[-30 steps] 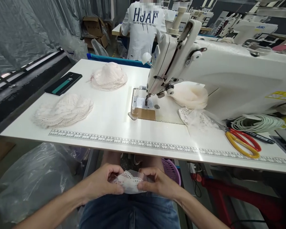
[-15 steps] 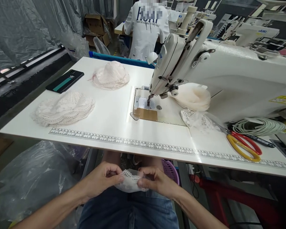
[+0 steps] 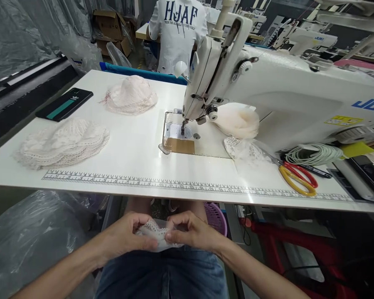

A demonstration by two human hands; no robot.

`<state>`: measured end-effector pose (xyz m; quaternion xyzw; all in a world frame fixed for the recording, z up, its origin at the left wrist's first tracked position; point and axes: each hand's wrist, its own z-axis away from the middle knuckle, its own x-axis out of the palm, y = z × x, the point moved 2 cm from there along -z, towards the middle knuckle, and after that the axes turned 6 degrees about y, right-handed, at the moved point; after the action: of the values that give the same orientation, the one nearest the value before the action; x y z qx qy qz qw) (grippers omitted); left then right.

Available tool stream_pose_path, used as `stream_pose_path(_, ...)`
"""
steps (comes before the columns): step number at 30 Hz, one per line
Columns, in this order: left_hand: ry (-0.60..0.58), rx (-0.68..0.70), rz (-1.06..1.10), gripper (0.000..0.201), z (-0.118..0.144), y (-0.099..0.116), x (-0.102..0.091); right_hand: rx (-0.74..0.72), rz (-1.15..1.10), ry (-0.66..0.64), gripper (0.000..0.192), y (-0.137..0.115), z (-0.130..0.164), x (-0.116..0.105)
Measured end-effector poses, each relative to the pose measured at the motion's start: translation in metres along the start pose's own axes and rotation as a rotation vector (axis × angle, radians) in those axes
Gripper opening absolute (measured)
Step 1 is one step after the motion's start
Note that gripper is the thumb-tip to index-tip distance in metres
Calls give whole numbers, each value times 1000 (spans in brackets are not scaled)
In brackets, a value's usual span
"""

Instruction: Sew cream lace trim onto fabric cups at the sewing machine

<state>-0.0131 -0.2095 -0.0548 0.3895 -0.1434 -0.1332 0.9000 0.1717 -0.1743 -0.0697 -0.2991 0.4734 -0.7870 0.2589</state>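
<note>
Over my lap, below the table's front edge, a small piece of white lace fabric [image 3: 154, 232] is held between both hands. My left hand [image 3: 132, 232] pinches its left side, thumb in front and fingers behind. The right side is gripped by my right hand [image 3: 190, 231], its thumb pressed on the lace edge. Part of the fabric is hidden by the fingers. Above the hands stands a white sewing machine [image 3: 268, 83] on the table. A stack of white lace pieces [image 3: 64, 143] lies on the left, with a pale pink stack [image 3: 131, 94] behind it.
Yellow-and-red-handled scissors [image 3: 297, 180], a coil of pale cord [image 3: 313, 154] and another lace piece [image 3: 246, 151] lie right of the needle. A black phone [image 3: 65, 104] rests at the left. A printed ruler [image 3: 174, 185] runs along the table edge [image 3: 118, 192]. A person [image 3: 180, 37] sits beyond.
The camera view has turned to the right, so the table and machine sit further left. Both hands still hold the lace; the left thumb has slid further over it.
</note>
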Motion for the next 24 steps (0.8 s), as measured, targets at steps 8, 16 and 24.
stream_pose_path(8, 91, -2, -95, 23, -5, 8, 11, 8, -50, -8, 36, 5, 6, -2)
stream_pose_path(16, -66, 120, -193, 19, 31, 54, 23, -294, 143, -260, 26, -44, 38, -8)
stream_pose_path(24, -53, 123, -125, 15, 0, 93, 11, -1154, 949, 466, 47, -37, 1, -23)
